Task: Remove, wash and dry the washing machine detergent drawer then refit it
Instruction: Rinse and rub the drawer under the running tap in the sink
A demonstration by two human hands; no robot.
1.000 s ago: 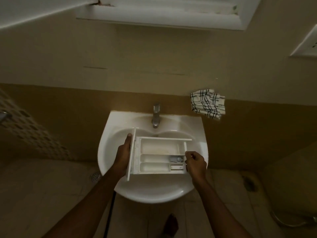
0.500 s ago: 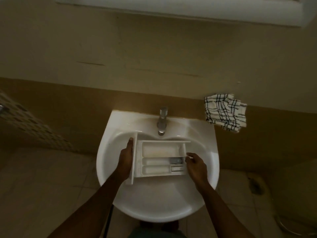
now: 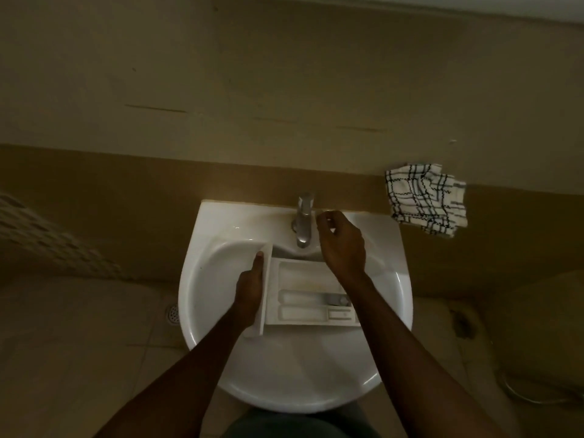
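The white detergent drawer [image 3: 308, 306] lies over the bowl of the white washbasin [image 3: 218, 254], compartments up. My left hand [image 3: 251, 290] grips its front panel at the left end, thumb along the panel. My right hand [image 3: 341, 240] is off the drawer and hovers just right of the metal tap [image 3: 304, 221], fingers loosely curled and holding nothing. My right forearm covers part of the drawer's right side. No water is seen running.
A black-and-white checked cloth [image 3: 426, 199] hangs on the wall to the right of the basin. A floor drain [image 3: 173, 314] sits on the tiled floor at the left. A hose [image 3: 537, 396] lies on the floor at the lower right.
My right hand has let go of the drawer's right end and moved up beside the tap. My left hand keeps its hold. The view has tilted further down over the basin.
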